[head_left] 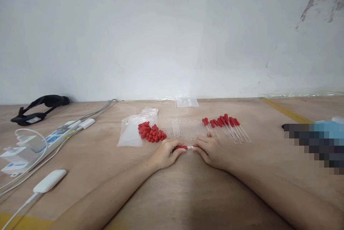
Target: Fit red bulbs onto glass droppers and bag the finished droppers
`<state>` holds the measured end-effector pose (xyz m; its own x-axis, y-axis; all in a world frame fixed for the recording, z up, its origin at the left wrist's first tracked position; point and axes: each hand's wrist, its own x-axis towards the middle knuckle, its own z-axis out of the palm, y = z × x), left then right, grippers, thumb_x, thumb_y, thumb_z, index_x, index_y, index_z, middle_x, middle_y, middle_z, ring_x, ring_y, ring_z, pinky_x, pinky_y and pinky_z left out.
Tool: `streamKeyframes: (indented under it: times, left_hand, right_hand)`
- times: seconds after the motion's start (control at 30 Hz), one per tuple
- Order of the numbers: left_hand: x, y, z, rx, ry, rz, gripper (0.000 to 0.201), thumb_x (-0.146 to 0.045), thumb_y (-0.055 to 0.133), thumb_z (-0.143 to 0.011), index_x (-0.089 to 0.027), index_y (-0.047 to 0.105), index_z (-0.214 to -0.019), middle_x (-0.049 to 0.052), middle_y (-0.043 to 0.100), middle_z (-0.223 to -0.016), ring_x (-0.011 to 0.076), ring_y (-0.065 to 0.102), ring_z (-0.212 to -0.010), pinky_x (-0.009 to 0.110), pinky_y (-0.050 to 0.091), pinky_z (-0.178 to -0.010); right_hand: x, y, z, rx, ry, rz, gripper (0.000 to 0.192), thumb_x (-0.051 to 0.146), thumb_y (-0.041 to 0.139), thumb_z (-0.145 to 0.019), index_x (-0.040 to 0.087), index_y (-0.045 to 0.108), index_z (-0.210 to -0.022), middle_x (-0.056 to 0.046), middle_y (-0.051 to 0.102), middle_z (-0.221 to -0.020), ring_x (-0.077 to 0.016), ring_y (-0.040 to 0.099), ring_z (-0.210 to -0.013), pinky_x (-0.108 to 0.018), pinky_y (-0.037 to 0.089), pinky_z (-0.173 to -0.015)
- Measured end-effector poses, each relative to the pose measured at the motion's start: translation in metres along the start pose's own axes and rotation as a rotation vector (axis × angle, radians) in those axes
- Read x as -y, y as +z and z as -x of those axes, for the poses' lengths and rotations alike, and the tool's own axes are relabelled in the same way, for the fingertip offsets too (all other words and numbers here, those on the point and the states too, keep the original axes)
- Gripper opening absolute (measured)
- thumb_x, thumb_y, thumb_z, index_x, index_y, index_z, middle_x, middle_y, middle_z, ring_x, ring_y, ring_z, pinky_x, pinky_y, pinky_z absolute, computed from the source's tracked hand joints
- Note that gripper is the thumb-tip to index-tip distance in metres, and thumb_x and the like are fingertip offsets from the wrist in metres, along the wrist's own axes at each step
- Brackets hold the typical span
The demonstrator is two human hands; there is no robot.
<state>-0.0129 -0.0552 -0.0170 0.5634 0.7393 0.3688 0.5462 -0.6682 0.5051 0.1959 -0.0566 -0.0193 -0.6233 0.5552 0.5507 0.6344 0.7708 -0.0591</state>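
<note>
Pinching red-capped dropper (pixel 185 147) between left hand (pixel 167 154), right hand (pixel 210 150)

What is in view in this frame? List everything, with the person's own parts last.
dropper being held: one, red bulb on clear tube, between both hands
loose bulbs: a pile, red, centre left
bare tubes: a row, clear, centre
finished droppers: a row, red-capped, centre right
plastic bags: several, clear, left of the bulbs and by the wall
power strip: one, white, far left, with plugs
white device: one, on a cable, lower left
black strap: one, far left by the wall
table: one, brown
left hand: fingers on the bulb
right hand: fingers on the tube
</note>
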Motion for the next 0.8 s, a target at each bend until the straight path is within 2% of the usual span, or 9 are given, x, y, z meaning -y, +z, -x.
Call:
streamKeyframes:
  times: [0.17, 0.3, 0.43, 0.57, 0.67, 0.73, 0.8]
  left_hand:
    - [0.003, 0.003, 0.0, -0.011, 0.007, -0.006, 0.017, -0.03, 0.05, -0.082, -0.017, 0.061, -0.085, 0.002, 0.064, -0.076, 0.0129, 0.057, -0.068, 0.021, 0.042, -0.061]
    - [0.006, 0.005, 0.002, -0.049, 0.043, -0.026, 0.017, -0.029, 0.051, -0.082, -0.016, 0.061, -0.085, 0.002, 0.063, -0.075, 0.0127, 0.056, -0.067, 0.021, 0.042, -0.061]
    - [0.005, 0.005, 0.002, -0.059, 0.06, -0.02, 0.017, -0.029, 0.05, -0.082, -0.016, 0.06, -0.086, 0.003, 0.063, -0.077, 0.0137, 0.057, -0.07, 0.022, 0.043, -0.063]
    - [0.004, 0.004, 0.001, -0.057, 0.058, -0.013, 0.018, -0.03, 0.051, -0.082, -0.016, 0.06, -0.087, 0.003, 0.062, -0.077, 0.0132, 0.056, -0.069, 0.023, 0.044, -0.062]
    - [0.006, 0.004, 0.0, -0.081, 0.038, 0.023, 0.031, -0.033, 0.057, -0.077, -0.017, 0.053, -0.103, 0.003, 0.058, -0.08, 0.0119, 0.053, -0.065, 0.023, 0.045, -0.059]
    - [0.007, 0.005, 0.0, -0.095, 0.018, 0.055, 0.043, -0.033, 0.059, -0.075, -0.018, 0.045, -0.113, 0.003, 0.055, -0.085, 0.0109, 0.051, -0.063, 0.023, 0.045, -0.056]
    - [0.008, 0.005, 0.0, -0.092, 0.008, 0.062, 0.044, -0.03, 0.058, -0.075, -0.019, 0.043, -0.115, 0.004, 0.052, -0.089, 0.0104, 0.05, -0.063, 0.022, 0.045, -0.055]
  right_hand:
    - [0.002, -0.001, 0.001, -0.019, -0.012, 0.027, 0.025, 0.024, 0.039, -0.086, 0.015, 0.057, -0.071, -0.002, 0.059, -0.066, -0.0114, 0.043, -0.056, -0.029, 0.021, -0.065]
    - [0.003, 0.005, 0.001, -0.044, -0.01, -0.006, 0.026, 0.023, 0.037, -0.087, 0.016, 0.059, -0.075, -0.002, 0.058, -0.066, -0.0114, 0.042, -0.056, -0.03, 0.02, -0.064]
    - [0.003, 0.009, 0.0, -0.004, 0.021, -0.011, 0.029, 0.023, 0.034, -0.088, 0.017, 0.06, -0.075, -0.002, 0.059, -0.067, -0.0111, 0.043, -0.057, -0.03, 0.021, -0.063]
    - [0.003, 0.001, -0.003, 0.058, 0.04, -0.008, 0.029, 0.026, 0.036, -0.088, 0.019, 0.061, -0.076, -0.002, 0.061, -0.069, -0.0116, 0.047, -0.062, -0.03, 0.022, -0.067]
    - [-0.006, -0.011, -0.006, 0.099, 0.053, 0.022, 0.024, 0.026, 0.041, -0.085, 0.021, 0.064, -0.078, -0.003, 0.064, -0.074, -0.0145, 0.052, -0.072, -0.032, 0.022, -0.071]
    - [-0.021, -0.021, -0.007, 0.094, 0.165, 0.049, 0.023, 0.027, 0.043, -0.083, 0.023, 0.065, -0.077, -0.003, 0.066, -0.074, -0.016, 0.053, -0.074, -0.033, 0.023, -0.072]
    - [-0.042, -0.03, -0.005, 0.061, 0.406, 0.075, 0.025, 0.032, 0.043, -0.082, 0.023, 0.065, -0.074, -0.002, 0.066, -0.072, -0.0165, 0.055, -0.07, -0.032, 0.025, -0.069]
